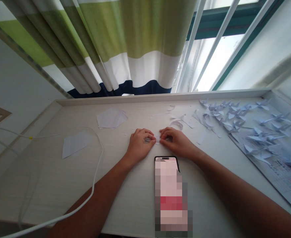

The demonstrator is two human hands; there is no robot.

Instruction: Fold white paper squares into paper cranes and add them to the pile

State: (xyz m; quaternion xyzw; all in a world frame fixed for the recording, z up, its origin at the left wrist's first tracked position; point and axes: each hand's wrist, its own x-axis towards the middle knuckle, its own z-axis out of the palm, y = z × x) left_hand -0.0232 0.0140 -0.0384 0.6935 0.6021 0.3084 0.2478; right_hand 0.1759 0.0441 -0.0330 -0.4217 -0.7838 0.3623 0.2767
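A small piece of white paper (157,139) sits low over the table, pinched between both hands, with most of it hidden by the fingers. My left hand (140,142) is closed on its left side, thumb and fingertips together. From the right, my right hand (176,140) grips the other side in a similar pinch. The fingertips of the two hands are only a little apart. Just below the hands a phone (170,180) lies face up, its screen lit and partly blurred out.
Folded paper cranes (232,115) crowd a printed sheet (276,175) at the right. Paper strips (177,124) lie beyond my hands. Paper sheets (112,118) and another sheet (75,143) rest at the left. A white cable (98,165) crosses my left forearm. Behind hangs a curtain (135,43).
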